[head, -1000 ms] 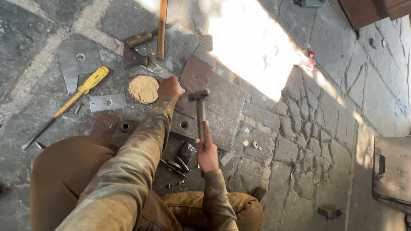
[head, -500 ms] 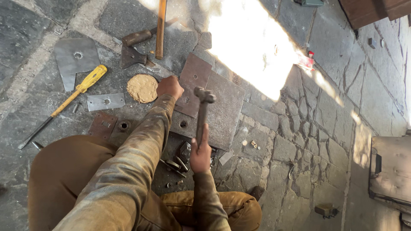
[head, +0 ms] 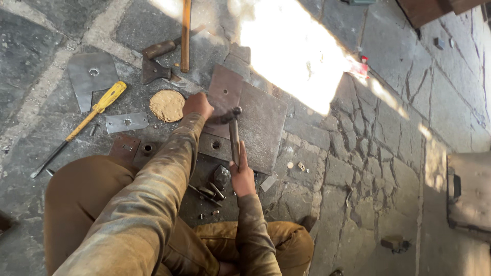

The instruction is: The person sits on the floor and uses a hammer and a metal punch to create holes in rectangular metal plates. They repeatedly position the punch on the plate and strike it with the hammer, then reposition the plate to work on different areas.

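My left hand [head: 197,105] reaches forward with its fingers closed over the left edge of a small rusty metal plate [head: 225,91] with a hole in it. That plate lies on a larger square metal plate [head: 263,125]. My right hand [head: 242,175] grips the handle of a hammer [head: 234,139]. Its blurred head is over the plates, just right of my left hand. Whether the head touches the metal is unclear.
To the left, a yellow-handled screwdriver [head: 97,108], a round tan disc [head: 167,105], a hatchet [head: 153,69], a wooden stick [head: 185,33] and several drilled metal pieces lie on the stone floor. Small dark parts [head: 212,190] lie by my knees. A metal box [head: 468,191] stands at the right.
The hammer head has swung left and down toward my left hand, and my right hand has moved forward with it. My left hand has stayed on the small plate.
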